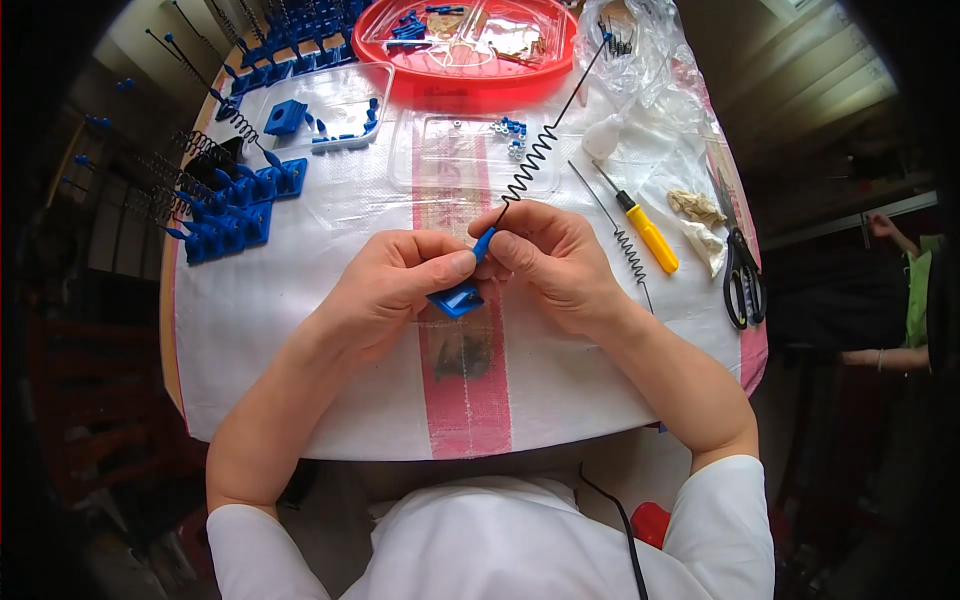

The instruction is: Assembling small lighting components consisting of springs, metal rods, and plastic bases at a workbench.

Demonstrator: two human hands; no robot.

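Over the middle of the table, my left hand [390, 275] is closed on a blue plastic base [457, 301] with a blue cone-shaped stem [484, 244]. Its thumb presses against the stem. My right hand [560, 262] pinches close to the top of the stem, at the lower end of a black coiled wire [530, 170]. This wire rises tilted to the far right from the stem, with a small blue tip at its upper end. The fingers partly hide the joint between wire and stem.
Several blue bases with coiled wires [225, 215] stand at the left. Behind are clear trays [285, 95] of small parts and a red round tray [375, 75]. To the right lie a loose coiled wire [630, 255], a yellow-handled screwdriver [652, 238], scissors [742, 280] and clear plastic bags [655, 60].
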